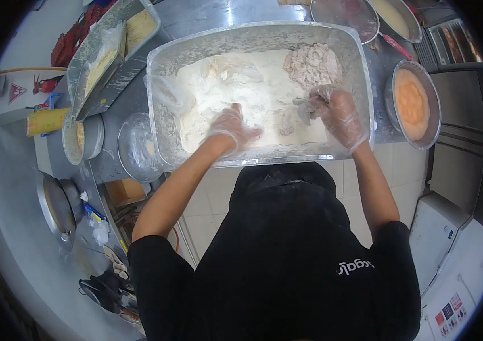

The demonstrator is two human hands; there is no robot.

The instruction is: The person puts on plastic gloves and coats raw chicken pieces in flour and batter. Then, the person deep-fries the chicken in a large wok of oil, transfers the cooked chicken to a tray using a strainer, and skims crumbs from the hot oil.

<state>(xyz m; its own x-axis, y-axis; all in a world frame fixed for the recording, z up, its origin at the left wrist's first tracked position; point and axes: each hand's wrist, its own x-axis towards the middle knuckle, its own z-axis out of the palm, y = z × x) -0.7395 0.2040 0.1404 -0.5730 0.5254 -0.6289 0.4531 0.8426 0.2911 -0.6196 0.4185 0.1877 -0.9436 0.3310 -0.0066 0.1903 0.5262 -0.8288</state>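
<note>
A large tub (253, 154) holds white flour (275, 85). Pale, lumpy coated pieces (312, 65) are heaped in its back right corner. My left hand (233, 129), in a clear plastic glove, is in the flour at the front middle, fingers apart and slightly blurred, with nothing visible in it. My right hand (338, 111), gloved too, is above the flour at the right, just in front of the heap. Its fingers are closed on a greyish piece (304, 111). A small floured lump (285, 129) lies between my hands. Crumpled clear plastic (170, 94) rests at the tub's left side.
A bowl of orange mixture (412, 105) stands right of the tub. A sieve with a red handle (346, 17) and another bowl (392, 17) are at the back right. To the left are a grey bin (111, 79), a clear bowl (139, 148) and a round container (91, 136).
</note>
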